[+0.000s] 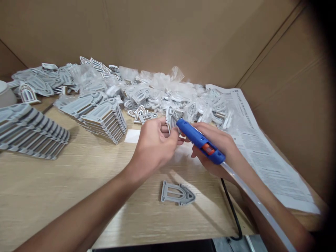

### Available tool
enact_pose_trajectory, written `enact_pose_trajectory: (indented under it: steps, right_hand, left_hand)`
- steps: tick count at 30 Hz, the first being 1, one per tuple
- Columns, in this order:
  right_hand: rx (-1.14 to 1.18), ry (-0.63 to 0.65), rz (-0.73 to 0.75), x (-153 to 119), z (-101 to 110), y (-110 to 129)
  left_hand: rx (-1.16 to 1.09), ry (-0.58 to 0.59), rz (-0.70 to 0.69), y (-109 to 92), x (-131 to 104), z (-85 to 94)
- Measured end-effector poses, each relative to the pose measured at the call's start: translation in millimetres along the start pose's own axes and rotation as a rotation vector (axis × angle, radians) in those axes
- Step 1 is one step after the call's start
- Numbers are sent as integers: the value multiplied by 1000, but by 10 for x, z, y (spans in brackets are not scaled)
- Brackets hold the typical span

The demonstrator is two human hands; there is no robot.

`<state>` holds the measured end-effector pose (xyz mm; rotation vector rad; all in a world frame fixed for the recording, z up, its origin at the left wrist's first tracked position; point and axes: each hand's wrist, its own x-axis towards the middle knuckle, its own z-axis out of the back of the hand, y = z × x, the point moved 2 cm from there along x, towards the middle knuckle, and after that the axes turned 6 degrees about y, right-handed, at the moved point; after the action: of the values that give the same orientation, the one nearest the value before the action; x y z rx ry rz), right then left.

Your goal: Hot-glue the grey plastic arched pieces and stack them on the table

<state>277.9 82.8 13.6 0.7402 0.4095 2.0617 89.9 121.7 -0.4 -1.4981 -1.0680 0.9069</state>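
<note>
My left hand point(156, 141) pinches a small grey arched window piece point(170, 118) upright between thumb and fingers. In my right hand point(214, 140) is a blue glue gun point(199, 140), its tip at the face of that piece. A long translucent glue stick point(254, 199) runs out of the gun's back end toward me. Below both hands, a single grey arched piece point(177, 193) lies flat on the wooden table point(99, 196). Whether glue is coming out at the tip cannot be made out.
Stacks of arched pieces stand at the left point(31, 133) and left of centre point(102, 117). Behind them spreads a heap of pieces in clear plastic bags point(162, 91). Printed paper point(262, 150) covers the right side. A black cable point(232, 210) hangs near the front edge. Cardboard walls point(162, 35) enclose the back.
</note>
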Motion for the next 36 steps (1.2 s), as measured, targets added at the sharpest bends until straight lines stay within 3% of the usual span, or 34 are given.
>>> enact_pose_trajectory:
  steps: [5,8,10,14,18,23,27,36]
  right_hand:
    - [-72,-362,-174,-36,49,62]
    - [137,-516,-319,5,95,26]
    - [308,-541,-403,38,133,-50]
    - [451,-406,-444,63,203,-187]
    - [461,-250,-408,31,217,-152]
    - [457,-39,-408,-12,184,-24]
    - [429,-3,-400,-6,172,9]
    - [391,0,-340,14,131,-4]
  left_hand:
    - [-20,-24,95,-15,-11,-34]
    - [-21,10,76,-10,-29,-42]
    - [4,40,34,-21,-29,-23]
    - [88,-32,-67,-107,-3,77]
    - [199,-145,-193,-200,18,148]
    - [115,-60,-251,-140,12,101]
    - [48,12,-203,-115,-11,64]
    - [82,-19,-247,-172,-49,16]
